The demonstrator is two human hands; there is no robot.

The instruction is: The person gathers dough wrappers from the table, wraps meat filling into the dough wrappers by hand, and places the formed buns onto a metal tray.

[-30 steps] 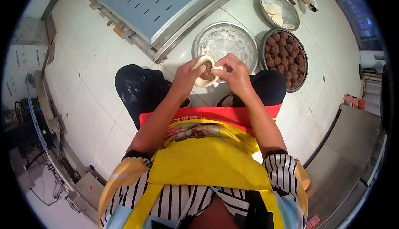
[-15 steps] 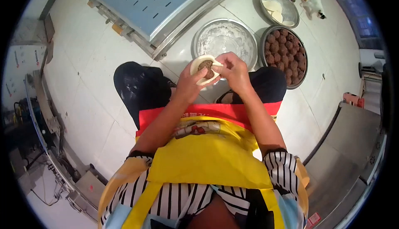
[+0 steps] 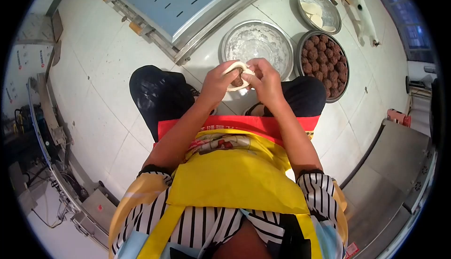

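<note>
Left: blue panel (image 3: 159,0), slotted, angled over the floor (image 3: 105,113).

Then the left hand (image 3: 213,84), raised. Its grip is curled round the left side of the dough (image 3: 239,65), thumb over the rim and against the filling (image 3: 238,78).

Dough: pale, rounded, held up off the floor between both hands, mouth upward, brown filling bare in the hollow. My reading: light, soft, a little stretchy, likely tacky where no flour sits on it. Would thin or tear if the edge were pulled hard. Best held cradled from below and round the side, with fingertips alone on the rim. Filling looks coarse and moist; heavy thumb pressure could smear it onto the edge, where it would turn slippery.

Just beyond, basin (image 3: 257,47) on the floor, pale powder over its inside.

Right hand (image 3: 267,84): grip pinching the right edge of the dough, thumb on the near side. Farther fingertips partly hidden; how hard they press I cannot tell.

Farther right, bowl (image 3: 331,10) with flat discs (image 3: 315,20), probably limp, better lifted by the edge. Nearer, pan (image 3: 299,54) of brown balls (image 3: 324,59), packed close; they look crumbly, so cup, don't squeeze.

Far right, a white animal (image 3: 365,19), perhaps a cat.
</note>
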